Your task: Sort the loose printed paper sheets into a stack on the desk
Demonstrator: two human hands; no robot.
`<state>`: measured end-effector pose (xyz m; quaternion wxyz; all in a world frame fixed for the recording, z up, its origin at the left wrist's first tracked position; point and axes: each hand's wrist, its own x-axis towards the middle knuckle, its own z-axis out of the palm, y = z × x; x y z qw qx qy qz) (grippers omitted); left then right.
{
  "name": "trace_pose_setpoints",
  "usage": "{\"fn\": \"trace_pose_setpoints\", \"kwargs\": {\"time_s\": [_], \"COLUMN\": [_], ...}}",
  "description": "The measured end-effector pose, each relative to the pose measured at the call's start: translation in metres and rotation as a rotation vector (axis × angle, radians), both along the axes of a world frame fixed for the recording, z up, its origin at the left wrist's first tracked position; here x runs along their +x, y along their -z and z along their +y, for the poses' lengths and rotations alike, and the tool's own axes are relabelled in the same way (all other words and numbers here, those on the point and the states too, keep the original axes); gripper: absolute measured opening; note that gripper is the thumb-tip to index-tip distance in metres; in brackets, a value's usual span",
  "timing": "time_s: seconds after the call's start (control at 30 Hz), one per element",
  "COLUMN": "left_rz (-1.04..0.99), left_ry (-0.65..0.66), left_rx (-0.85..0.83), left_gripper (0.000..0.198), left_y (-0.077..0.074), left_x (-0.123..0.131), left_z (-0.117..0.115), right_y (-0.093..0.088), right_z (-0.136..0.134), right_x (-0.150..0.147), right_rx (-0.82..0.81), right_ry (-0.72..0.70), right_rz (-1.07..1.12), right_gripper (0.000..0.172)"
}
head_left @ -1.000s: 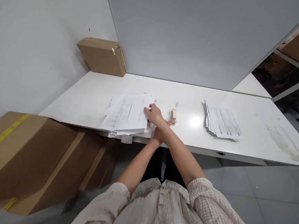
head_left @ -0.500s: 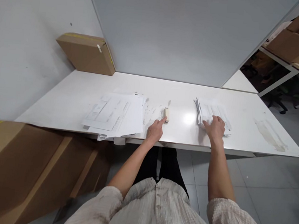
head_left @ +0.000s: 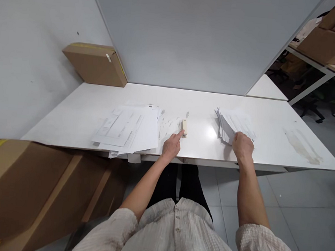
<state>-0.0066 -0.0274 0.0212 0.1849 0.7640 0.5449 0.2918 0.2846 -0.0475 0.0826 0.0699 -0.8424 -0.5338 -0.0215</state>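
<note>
My left hand rests near the front edge of the white table, its forefinger stretched out and touching a small cream stapler. My right hand is closed on the near edge of a stack of printed sheets at the right, lifting the near end of the top sheets. A second, looser pile of printed papers lies to the left of my left hand and overhangs the table's front edge.
A cardboard box leans in the back left corner against the wall. Large cardboard boxes stand on the floor at the left. A grey partition backs the table. More boxes sit on a rack at the far right.
My right hand moved from the left pile across to the right stack and closed on its near edge. My left hand came into full view beside the stapler, its forefinger touching it.
</note>
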Motion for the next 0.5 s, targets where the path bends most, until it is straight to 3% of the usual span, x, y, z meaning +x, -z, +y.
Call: {"fn": "trace_pose_setpoints", "kwargs": {"time_s": [0.13,0.23,0.33,0.5], "left_rz": [-0.308,-0.648,-0.999,-1.315], "left_ry": [0.023,0.036,0.147,0.28], "left_rx": [-0.002,-0.213,-0.566,-0.954], "left_gripper": [0.039,0.045,0.063,0.053], "left_y": [0.0,-0.003,-0.009,-0.018], "left_x": [0.001,0.008,0.015,0.014], "left_z": [-0.007,-0.018,-0.025,-0.026], "right_y": [-0.016,-0.03,-0.039,-0.027], "right_z": [-0.03,-0.062,-0.092,-0.113], "right_x": [-0.022,-0.046,-0.068,-0.081], "right_rx": [0.338,0.477,0.507,0.394], "right_ry": [-0.092,-0.226,-0.303,-0.318], "right_rz": [-0.019,0.151,0.419,0.802], "right_gripper": [0.038,0.039,0.036,0.032]}}
